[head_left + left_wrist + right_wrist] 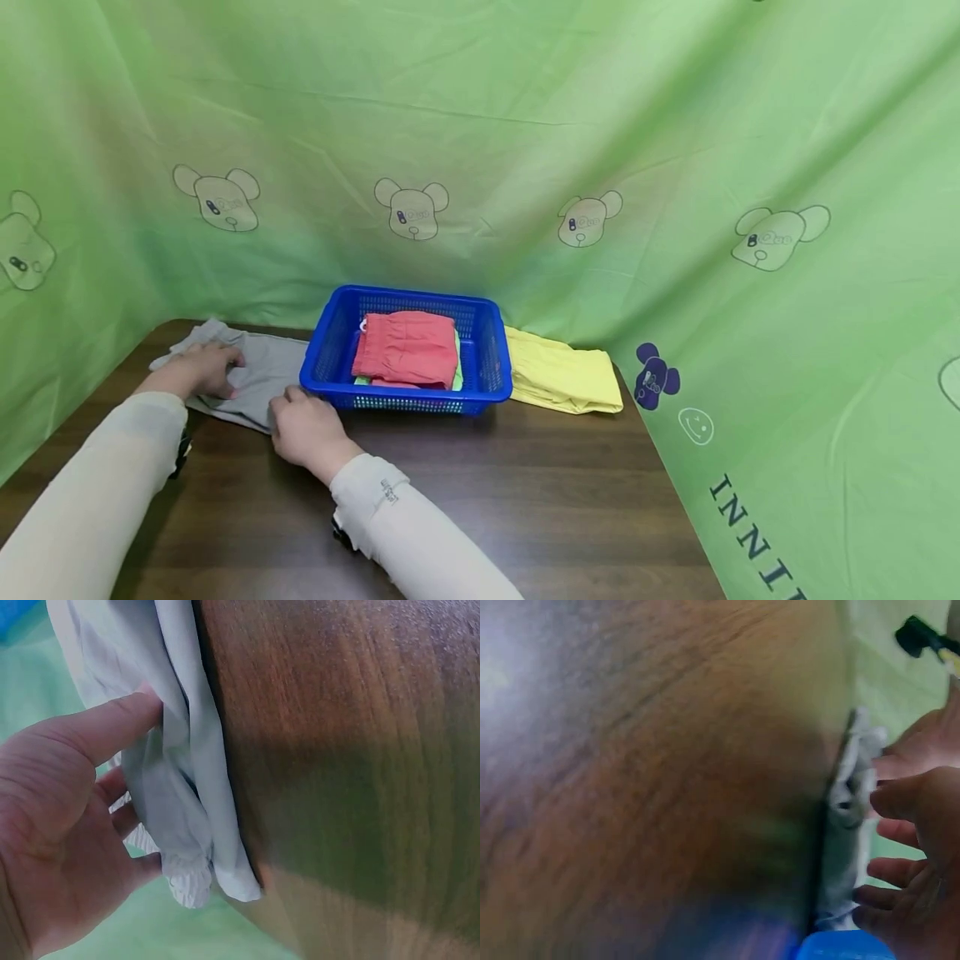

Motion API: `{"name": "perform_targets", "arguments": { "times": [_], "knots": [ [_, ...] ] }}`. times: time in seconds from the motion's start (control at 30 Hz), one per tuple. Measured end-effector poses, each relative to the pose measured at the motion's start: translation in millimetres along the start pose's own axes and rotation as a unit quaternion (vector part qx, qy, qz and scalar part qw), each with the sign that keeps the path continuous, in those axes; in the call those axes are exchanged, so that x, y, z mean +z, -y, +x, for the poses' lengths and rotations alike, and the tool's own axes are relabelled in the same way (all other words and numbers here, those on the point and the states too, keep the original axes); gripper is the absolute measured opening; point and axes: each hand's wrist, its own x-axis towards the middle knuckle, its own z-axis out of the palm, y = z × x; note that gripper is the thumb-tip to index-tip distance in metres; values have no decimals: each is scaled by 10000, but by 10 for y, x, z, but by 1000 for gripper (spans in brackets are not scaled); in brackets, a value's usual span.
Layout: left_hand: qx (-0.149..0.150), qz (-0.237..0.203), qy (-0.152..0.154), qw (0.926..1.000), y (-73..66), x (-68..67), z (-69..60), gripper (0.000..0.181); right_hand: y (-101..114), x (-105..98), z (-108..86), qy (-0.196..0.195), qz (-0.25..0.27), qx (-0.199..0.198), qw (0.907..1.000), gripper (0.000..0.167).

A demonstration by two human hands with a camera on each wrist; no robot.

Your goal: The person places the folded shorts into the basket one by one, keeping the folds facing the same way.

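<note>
A folded grey garment (258, 367) with a gathered elastic edge lies at the table's back left, its right end beside the blue basket. My left hand (201, 369) rests on its left part, thumb and fingers apart. In the left wrist view, the thumb touches a fold of the grey garment (176, 742), and some fingertips are hidden behind the cloth. My right hand (307, 429) is at the garment's front right edge, close to the basket corner. The right wrist view is blurred; there, the loosely bent fingers (892, 870) are spread beside the cloth.
A blue plastic basket (405, 403) stands at the back middle, holding folded red shorts (405, 346) over a green cloth (458, 375). To its right lies a folded yellow garment (566, 375). A green printed curtain (480, 125) hangs behind the brown wooden table (510, 492).
</note>
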Motion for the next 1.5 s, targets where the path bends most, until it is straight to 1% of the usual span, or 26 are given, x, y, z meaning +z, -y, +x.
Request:
{"name": "perform_targets", "arguments": {
  "times": [0.1,0.27,0.33,0.4,0.5,0.67,0.8,0.9,0.97,1.03,1.1,1.13,1.23,1.37,1.5],
  "knots": [
    [8,16,-60,10000,48,-3,20,53,34,25,79,144,73,191,9997,20],
    [21,-74,-64,9999,79,27,60,53,80,72,215,634,270,538,9962,33],
    [23,-100,-55,9999,74,32,61,54,81,103,253,818,320,611,9943,34],
    [31,-124,-57,9999,67,33,52,54,70,133,274,914,324,602,9935,33],
    [52,-195,-54,9998,53,9,7,54,65,161,285,996,248,541,9932,32],
    [84,-303,-94,9995,40,-25,-34,54,60,142,277,981,35,389,9944,37],
    [151,-412,-164,9989,78,41,-26,55,66,143,276,1063,-74,333,9937,38],
    [104,-478,-235,9985,114,115,-32,54,94,141,268,1126,-198,289,9930,38],
    [127,-475,-294,9984,124,137,-49,54,118,139,263,1107,-288,262,9931,38],
    [106,-457,-292,9985,131,134,-73,54,150,134,259,1090,-378,266,9930,39],
    [173,-414,-263,9986,126,110,-106,54,185,133,255,1110,-432,299,9924,41],
    [221,-387,-253,9987,120,98,-124,54,205,137,253,1138,-472,318,9919,42],
    [227,-324,-182,9991,109,78,-183,52,271,157,240,1235,-524,380,9902,44],
    [271,-251,-143,9992,108,82,-253,49,363,168,213,1351,-645,423,9878,44],
    [308,-327,-71,9990,110,93,-307,49,423,144,168,1405,-703,441,9866,45]
  ]
}}
